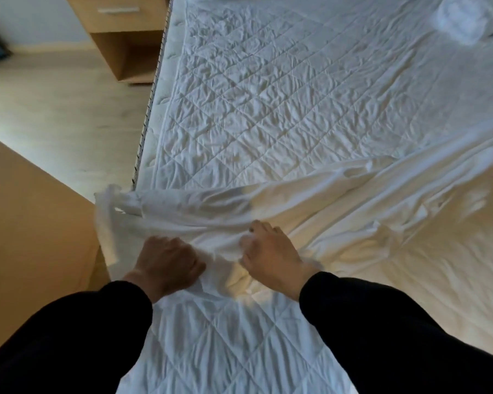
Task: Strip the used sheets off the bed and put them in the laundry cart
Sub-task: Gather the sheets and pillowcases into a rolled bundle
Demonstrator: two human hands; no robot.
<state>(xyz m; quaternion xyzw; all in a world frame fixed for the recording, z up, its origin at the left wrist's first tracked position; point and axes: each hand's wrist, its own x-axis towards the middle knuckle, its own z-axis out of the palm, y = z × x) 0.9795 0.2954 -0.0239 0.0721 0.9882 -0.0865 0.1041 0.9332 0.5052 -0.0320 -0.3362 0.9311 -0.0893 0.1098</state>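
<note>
A white sheet (310, 200) lies bunched in a loose band across the near part of the bed, running from the left edge to the far right. Under it the quilted mattress cover (262, 89) is bare and wrinkled. My left hand (165, 263) grips a fold of the sheet near the bed's left corner, fingers curled into the cloth. My right hand (271, 257) pinches a gathered ridge of the same sheet just to the right. A loose end of the sheet (106, 223) hangs over the left side.
A wooden nightstand (125, 32) stands at the far left beside the bed. A wooden board (32, 223) runs along the near left. Pale floor (63, 109) lies between them. A crumpled white bundle (461, 18) sits at the bed's far right.
</note>
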